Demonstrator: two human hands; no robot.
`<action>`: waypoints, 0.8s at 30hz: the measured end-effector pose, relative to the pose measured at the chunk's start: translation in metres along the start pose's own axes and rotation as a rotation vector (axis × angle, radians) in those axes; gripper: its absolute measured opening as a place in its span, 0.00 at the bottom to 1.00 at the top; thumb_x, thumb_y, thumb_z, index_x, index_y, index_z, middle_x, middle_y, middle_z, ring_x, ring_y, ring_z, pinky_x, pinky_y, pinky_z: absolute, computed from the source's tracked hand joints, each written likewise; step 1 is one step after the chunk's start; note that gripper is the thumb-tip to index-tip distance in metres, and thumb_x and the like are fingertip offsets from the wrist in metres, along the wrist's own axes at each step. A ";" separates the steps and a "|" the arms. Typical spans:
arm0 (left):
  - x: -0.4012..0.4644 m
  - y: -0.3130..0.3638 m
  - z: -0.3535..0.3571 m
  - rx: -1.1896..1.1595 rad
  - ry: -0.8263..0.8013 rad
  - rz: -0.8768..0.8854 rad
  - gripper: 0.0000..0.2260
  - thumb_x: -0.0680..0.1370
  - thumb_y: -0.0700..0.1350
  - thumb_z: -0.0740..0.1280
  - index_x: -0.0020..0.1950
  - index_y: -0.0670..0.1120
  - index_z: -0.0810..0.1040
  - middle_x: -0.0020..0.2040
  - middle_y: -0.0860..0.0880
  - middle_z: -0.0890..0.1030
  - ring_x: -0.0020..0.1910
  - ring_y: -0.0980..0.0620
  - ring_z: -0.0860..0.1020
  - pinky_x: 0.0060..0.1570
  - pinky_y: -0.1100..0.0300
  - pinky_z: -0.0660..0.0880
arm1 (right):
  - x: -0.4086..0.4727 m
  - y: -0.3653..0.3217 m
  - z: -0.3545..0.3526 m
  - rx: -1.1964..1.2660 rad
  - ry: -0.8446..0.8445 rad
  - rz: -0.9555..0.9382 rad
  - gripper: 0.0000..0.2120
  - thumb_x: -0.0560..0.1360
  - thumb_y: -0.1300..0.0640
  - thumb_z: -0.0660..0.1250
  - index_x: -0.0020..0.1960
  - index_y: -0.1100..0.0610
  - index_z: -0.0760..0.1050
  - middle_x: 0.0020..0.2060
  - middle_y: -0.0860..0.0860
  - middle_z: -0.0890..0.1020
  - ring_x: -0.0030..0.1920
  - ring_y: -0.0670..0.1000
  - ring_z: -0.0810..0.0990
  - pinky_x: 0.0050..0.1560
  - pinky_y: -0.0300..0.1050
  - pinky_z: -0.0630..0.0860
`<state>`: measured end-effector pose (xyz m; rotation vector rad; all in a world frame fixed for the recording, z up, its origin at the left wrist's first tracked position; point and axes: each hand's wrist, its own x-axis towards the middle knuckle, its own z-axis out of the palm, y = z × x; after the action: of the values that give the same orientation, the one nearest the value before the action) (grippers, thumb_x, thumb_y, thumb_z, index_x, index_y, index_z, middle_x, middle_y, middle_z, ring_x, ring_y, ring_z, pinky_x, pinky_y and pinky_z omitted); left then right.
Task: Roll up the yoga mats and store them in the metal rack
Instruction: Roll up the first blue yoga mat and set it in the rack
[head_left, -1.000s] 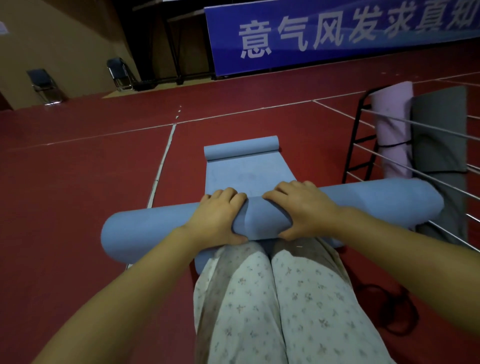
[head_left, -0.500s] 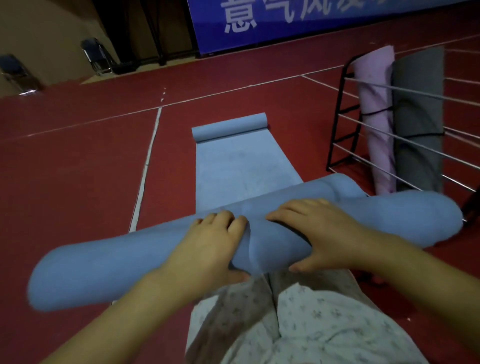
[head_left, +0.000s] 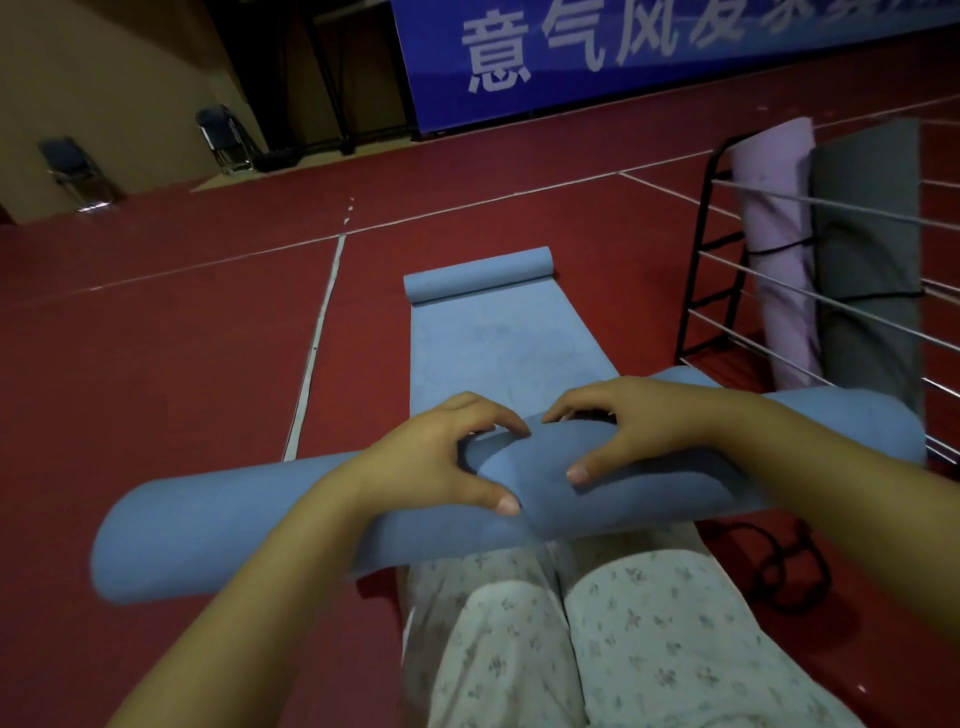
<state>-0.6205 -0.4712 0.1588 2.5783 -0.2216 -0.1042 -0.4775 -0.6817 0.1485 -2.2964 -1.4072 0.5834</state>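
A rolled light-blue yoga mat (head_left: 234, 525) lies crosswise above my knees. My left hand (head_left: 436, 462) and my right hand (head_left: 639, 421) grip it side by side at its middle, fingers curled over the top and thumbs underneath. A second blue mat (head_left: 498, 338) lies flat on the red floor ahead, its far end curled into a small roll. The metal rack (head_left: 727, 270) stands at the right and holds an upright pink mat (head_left: 779, 249) and a grey mat (head_left: 867, 244).
A black strap (head_left: 784, 566) lies coiled on the floor by my right knee. White court lines (head_left: 317, 332) cross the red floor. Two folding chairs (head_left: 228, 137) stand by the far wall, and a blue banner (head_left: 623, 47) hangs behind.
The rolled mat has lifted slightly and tilted, its left end nearer and lower. My fingers have shifted from flat over the roll to a clawed grip with thumbs showing.
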 end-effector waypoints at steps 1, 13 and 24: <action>0.004 -0.002 -0.003 -0.028 -0.008 -0.004 0.27 0.64 0.62 0.76 0.60 0.63 0.73 0.59 0.61 0.73 0.59 0.62 0.72 0.60 0.59 0.73 | 0.003 0.001 -0.003 0.004 -0.012 0.005 0.35 0.55 0.26 0.69 0.60 0.36 0.72 0.55 0.37 0.78 0.54 0.39 0.77 0.59 0.44 0.75; 0.040 -0.014 -0.033 -0.311 -0.187 -0.195 0.18 0.68 0.47 0.78 0.56 0.53 0.80 0.54 0.57 0.82 0.52 0.54 0.81 0.56 0.53 0.78 | -0.011 -0.018 0.001 -0.074 0.240 -0.097 0.33 0.63 0.32 0.67 0.66 0.37 0.68 0.59 0.38 0.73 0.59 0.38 0.71 0.61 0.40 0.70; 0.049 -0.027 -0.035 -0.236 -0.111 -0.282 0.25 0.64 0.59 0.78 0.58 0.55 0.80 0.57 0.54 0.81 0.55 0.56 0.80 0.60 0.55 0.75 | 0.001 -0.002 0.011 -0.079 0.281 -0.120 0.35 0.60 0.31 0.70 0.65 0.37 0.70 0.57 0.37 0.72 0.58 0.41 0.72 0.60 0.44 0.69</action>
<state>-0.5642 -0.4395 0.1729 2.3550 0.1105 -0.3553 -0.4847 -0.6790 0.1403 -2.2296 -1.4373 0.1629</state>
